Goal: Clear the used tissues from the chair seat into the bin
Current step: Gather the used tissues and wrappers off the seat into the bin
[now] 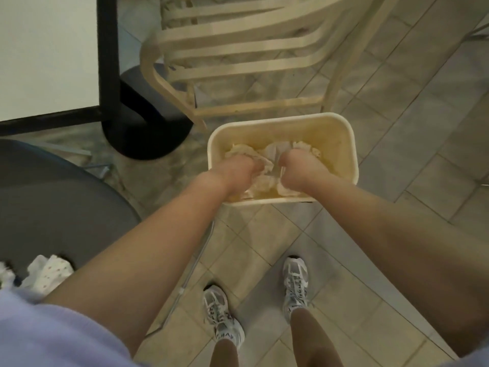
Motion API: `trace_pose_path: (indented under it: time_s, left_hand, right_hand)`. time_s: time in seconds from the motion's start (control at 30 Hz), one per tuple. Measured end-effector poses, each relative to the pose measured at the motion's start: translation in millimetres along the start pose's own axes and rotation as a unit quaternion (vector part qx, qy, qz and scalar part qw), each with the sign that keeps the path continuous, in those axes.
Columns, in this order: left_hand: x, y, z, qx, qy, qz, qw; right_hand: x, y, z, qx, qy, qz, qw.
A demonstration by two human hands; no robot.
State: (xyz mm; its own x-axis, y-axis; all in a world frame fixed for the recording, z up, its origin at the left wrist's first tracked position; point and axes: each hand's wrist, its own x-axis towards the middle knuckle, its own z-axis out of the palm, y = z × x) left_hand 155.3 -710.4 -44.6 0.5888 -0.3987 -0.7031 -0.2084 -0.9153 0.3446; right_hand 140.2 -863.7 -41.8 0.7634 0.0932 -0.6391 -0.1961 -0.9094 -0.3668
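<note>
Both hands down inside the bin [282, 123] on the floor. Left hand [239, 170] and right hand [296, 168] sit among crumpled tissues [262, 182]; fingers look curled, grip on tissues unclear. Slatted chair [238, 49] just behind.

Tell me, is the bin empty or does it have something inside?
Not empty. Crumpled tissues lie inside the bin, under both hands.
</note>
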Motion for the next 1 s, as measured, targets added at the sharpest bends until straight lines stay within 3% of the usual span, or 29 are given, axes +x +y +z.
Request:
trace_pose_path:
  time_s: [0.17, 0.37, 0.63, 1.0]
  left_hand:
    - [-43.3, 2.6, -21.3, -0.042, 0.155, 0.047, 0.986]
    - [-113.8, -26.1, -29.7, 0.011, 0.251, 0.040, 0.967]
    - [-228.9, -117.8, 1.5, 0.053, 0.333, -0.044, 0.941]
    - [-365.5, -250.9, 91.2, -0.012, 0.352, -0.188, 0.917]
  right_hand:
    - [-19.7, -37.8, -23.0, 0.038, 0.146, -0.011, 0.988]
    - [-50.4, -101.3, -8.5, 0.009, 0.221, -0.147, 0.964]
    - [-91.6, -207.7, 48.6, -0.050, 0.199, -0.255, 0.945]
    - [-137.3, -353.9, 174.1, -0.074, 0.128, -0.357, 0.922]
